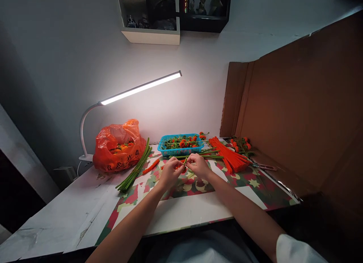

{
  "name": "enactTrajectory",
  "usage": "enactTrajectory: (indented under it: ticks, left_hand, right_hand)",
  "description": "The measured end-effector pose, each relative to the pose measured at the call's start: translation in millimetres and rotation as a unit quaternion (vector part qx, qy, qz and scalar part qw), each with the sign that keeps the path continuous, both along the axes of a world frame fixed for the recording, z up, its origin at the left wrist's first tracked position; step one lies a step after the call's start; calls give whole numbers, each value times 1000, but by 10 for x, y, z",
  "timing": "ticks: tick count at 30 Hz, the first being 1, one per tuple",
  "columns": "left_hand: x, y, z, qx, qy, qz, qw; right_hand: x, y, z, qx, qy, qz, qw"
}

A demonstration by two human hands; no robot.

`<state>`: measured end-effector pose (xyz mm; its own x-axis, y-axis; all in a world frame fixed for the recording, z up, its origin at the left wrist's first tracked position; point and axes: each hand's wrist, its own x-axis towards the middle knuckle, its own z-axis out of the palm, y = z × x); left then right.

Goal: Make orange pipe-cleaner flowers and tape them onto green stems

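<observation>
Left hand (170,172) and right hand (199,166) are closed to narrow pinches, a thin green strip (185,161) being held between them over the bench (65,206), in front of the blue basket (181,152). It is judged light, pliable and easily creased, best taken near its ends; its visible tip seems pointed toward the basket, while its full long axis is hidden by the hands.
</observation>
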<state>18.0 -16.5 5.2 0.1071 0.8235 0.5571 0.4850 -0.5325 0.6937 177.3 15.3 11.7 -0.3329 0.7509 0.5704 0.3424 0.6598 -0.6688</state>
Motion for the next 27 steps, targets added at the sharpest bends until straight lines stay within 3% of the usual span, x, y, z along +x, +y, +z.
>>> enactTrajectory:
  ticks: [4, 8, 13, 16, 19, 22, 25, 27]
  left_hand:
    - [-3, 23, 21, -100, -103, -106, 984]
    - [19, -36, 60, -201, -176, -250, 931]
    - [12, -114, 43, -309, -206, -319, 872]
    - [20, -99, 23, -328, -231, -302, 865]
    - [46, -48, 1, -259, -234, -216, 912]
    - [59, 4, -41, -152, -159, -97, 971]
    - [49, 39, -85, -86, -91, -31, 992]
    - [38, 49, -94, -87, -96, -32, 991]
  right_hand:
    - [87, 26, 97, -66, 60, 123, 988]
    - [198, -13, 208, -188, 89, 280, 937]
    - [240, -103, 264, -247, 65, 367, 894]
    - [202, -83, 229, -250, 60, 356, 898]
    - [143, -1, 142, -229, 69, 282, 929]
    - [85, 89, 32, -180, 81, 142, 970]
    - [44, 136, -50, -151, 88, 76, 982]
    - [33, 140, -68, -152, 90, 73, 982]
